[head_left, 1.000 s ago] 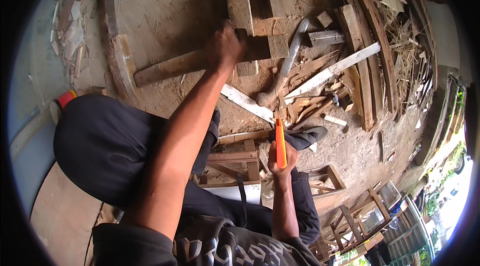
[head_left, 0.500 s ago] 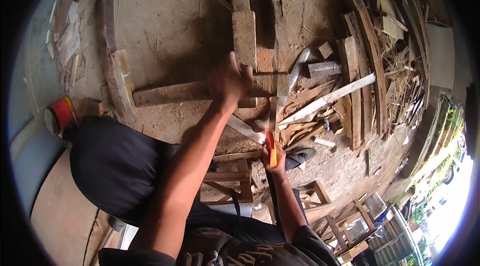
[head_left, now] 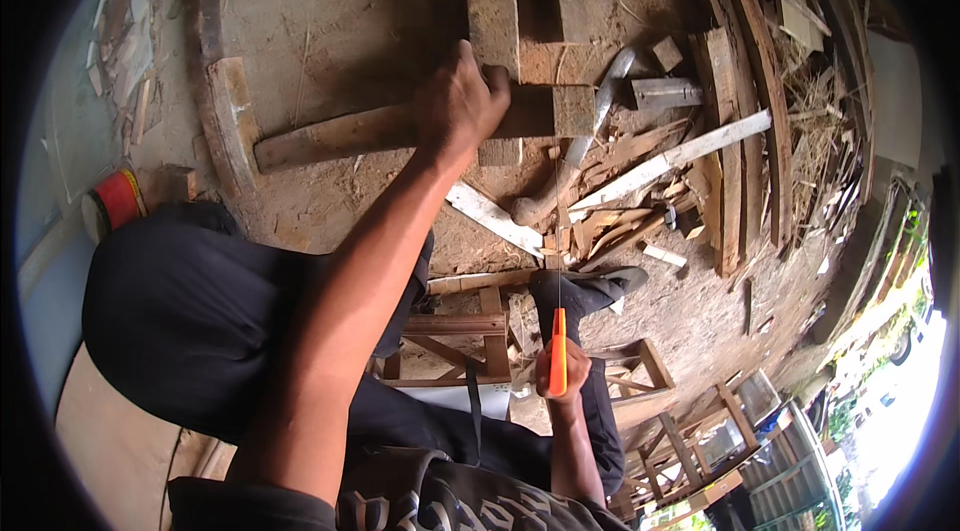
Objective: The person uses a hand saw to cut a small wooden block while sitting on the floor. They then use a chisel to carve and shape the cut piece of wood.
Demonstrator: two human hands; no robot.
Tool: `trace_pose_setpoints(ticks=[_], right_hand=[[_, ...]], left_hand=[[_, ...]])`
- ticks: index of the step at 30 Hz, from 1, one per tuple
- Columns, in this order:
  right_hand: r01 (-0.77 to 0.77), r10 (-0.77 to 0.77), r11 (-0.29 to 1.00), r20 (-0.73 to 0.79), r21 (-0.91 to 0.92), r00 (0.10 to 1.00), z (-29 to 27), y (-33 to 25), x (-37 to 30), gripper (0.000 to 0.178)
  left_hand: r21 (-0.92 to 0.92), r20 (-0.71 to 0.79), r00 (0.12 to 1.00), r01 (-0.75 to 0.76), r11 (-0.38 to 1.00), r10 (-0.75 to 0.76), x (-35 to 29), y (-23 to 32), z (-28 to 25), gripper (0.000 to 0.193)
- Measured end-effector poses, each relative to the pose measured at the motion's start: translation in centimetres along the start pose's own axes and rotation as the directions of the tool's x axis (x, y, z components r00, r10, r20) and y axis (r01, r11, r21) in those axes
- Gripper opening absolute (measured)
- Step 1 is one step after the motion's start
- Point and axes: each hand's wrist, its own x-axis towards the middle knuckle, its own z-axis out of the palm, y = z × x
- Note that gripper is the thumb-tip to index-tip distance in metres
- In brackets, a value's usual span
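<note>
My left hand is closed around a wooden beam that lies crosswise over a block of timber. In my right hand is a handsaw with an orange handle, held low near my knee. Its thin blade shows nearly edge-on, pointing away toward the beam's right end, where a paler squared section is visible. Whether the teeth touch the wood I cannot tell. Just right of the beam's end lies a curved tool with a grey metal part and a rounded wooden handle.
Long planks and offcuts are stacked at the right, with a white strip across them. A wooden frame stands near my legs. At the left sits a red can. My shoe rests near the scraps.
My right hand has pulled the handsaw back toward me, and more of its blade has come away from the beam. My left hand keeps its grip on the beam. The view has shifted slightly.
</note>
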Motion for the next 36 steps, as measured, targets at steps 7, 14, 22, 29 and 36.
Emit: trace_pose_setpoints(ticks=[7, 14, 22, 29, 36], right_hand=[[0.04, -0.043, 0.987, 0.019, 0.155, 0.999, 1.1, 2.3, -1.1, 0.031], [-0.003, 0.016, 0.995, -0.129, 0.104, 0.992, -4.1, 1.2, 1.5, 0.017], [-0.016, 0.085, 0.957, -0.229, 0.289, 0.97, -0.3, -0.2, 0.0, 0.03], [0.004, 0.047, 0.974, -0.219, 0.227, 0.975, -1.5, 1.8, 0.1, 0.024], [-0.036, 0.091, 0.973, -0.23, 0.23, 0.969, -3.0, 1.5, 1.7, 0.025]], left_hand=[[-0.024, -0.047, 0.996, -0.079, 0.997, 0.078, 0.1, -1.2, 1.8, 0.033], [-0.033, -0.051, 0.978, -0.204, 0.978, 0.202, 0.8, -1.6, 0.4, 0.033], [-0.118, -0.058, 0.837, -0.546, 0.829, 0.543, -0.9, 0.1, 1.6, 0.029], [0.048, 0.053, 0.701, -0.714, 0.699, 0.712, -1.4, 0.0, 1.3, 0.07], [0.051, 0.111, 0.75, -0.66, 0.75, 0.652, -1.9, -1.7, 0.9, 0.108]])
